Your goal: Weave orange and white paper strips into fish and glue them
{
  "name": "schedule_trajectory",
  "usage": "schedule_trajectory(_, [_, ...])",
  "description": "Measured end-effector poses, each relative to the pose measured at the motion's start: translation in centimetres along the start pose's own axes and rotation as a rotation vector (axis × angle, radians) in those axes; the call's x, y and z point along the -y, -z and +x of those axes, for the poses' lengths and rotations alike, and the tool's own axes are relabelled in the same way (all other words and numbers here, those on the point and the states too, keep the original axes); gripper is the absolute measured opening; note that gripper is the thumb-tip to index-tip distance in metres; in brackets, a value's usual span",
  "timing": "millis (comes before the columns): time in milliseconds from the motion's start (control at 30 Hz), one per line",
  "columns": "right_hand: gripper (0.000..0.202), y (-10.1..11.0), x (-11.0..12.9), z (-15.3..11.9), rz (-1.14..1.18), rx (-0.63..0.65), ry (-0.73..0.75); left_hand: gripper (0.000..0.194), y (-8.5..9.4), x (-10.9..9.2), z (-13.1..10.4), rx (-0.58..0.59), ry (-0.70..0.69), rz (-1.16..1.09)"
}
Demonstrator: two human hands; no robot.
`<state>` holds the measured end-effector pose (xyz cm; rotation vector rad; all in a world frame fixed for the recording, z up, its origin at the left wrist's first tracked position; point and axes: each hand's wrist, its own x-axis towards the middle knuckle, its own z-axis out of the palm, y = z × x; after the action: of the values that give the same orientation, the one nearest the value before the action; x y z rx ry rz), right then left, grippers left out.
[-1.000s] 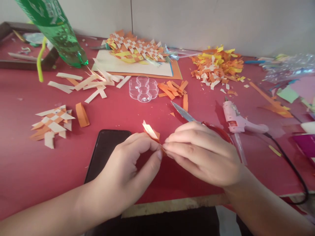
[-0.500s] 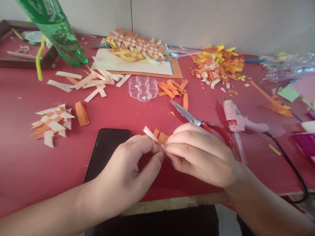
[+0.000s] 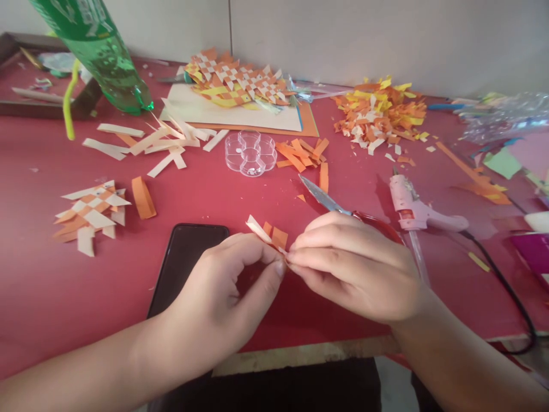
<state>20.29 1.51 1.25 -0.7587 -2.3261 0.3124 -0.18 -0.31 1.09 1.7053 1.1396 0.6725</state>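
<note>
Closely pinched, both hands meet over the red tabletop (image 3: 266, 200) near its front edge, and between their fingertips sits a small orange-and-cream woven paper piece (image 3: 279, 237). The left hand (image 3: 234, 280) nips it between thumb and forefinger, other fingers curled; the right hand (image 3: 358, 266) closes on its near end with bunched fingertips, hiding much of the weave from where I stand. With so little paper gripped, a sharp tug could pull a strip out of the weave or tear it, and a loosened pinch could let the folds spring open. Beside the left hand lies a black smartphone (image 3: 191, 252). Past the right hand, red-handled scissors (image 3: 323, 197) point their blades inward; a careless sideways sweep could catch them, though I can't tell whether the hand touches the handles. Further right rests a pink hot-glue gun (image 3: 407, 206), whose nozzle could burn a finger if it is hot. Beyond the phone, leftward, lies a woven paper fish (image 3: 94, 214). Farther back come a clear flower-shaped box (image 3: 251, 155), which a knock could spill, loose orange strips (image 3: 300, 154), cream strips (image 3: 169, 140) and a heap of paper scraps (image 3: 381, 117).
</note>
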Motion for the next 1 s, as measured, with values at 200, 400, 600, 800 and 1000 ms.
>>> schedule_trajectory(200, [0.011, -0.41, -0.13, -0.30, -0.018, 0.003, 0.025, 0.017, 0.04, 0.02, 0.12, 0.021, -0.026, 0.057])
schedule_trajectory(400, [0.009, -0.57, 0.22, -0.23, -0.032, -0.046, -0.024, 0.015, 0.02, -0.09, 0.07, 0.036, -0.015, 0.049])
schedule_trajectory(600, [0.011, -0.12, 0.23, 0.06, -0.040, -0.103, -0.080, 0.017, -0.07, -0.04, -0.03, 0.038, -0.058, 0.072])
schedule_trajectory(800, [0.011, 0.05, 0.10, 0.04, -0.041, -0.086, -0.078, 0.014, -0.17, 0.28, -0.17, -0.019, -0.018, -0.013])
schedule_trajectory(1000, [0.014, 0.29, -0.09, -0.27, 0.027, 0.018, -0.021, 0.016, -0.03, 0.18, -0.18, 0.017, -0.005, -0.008])
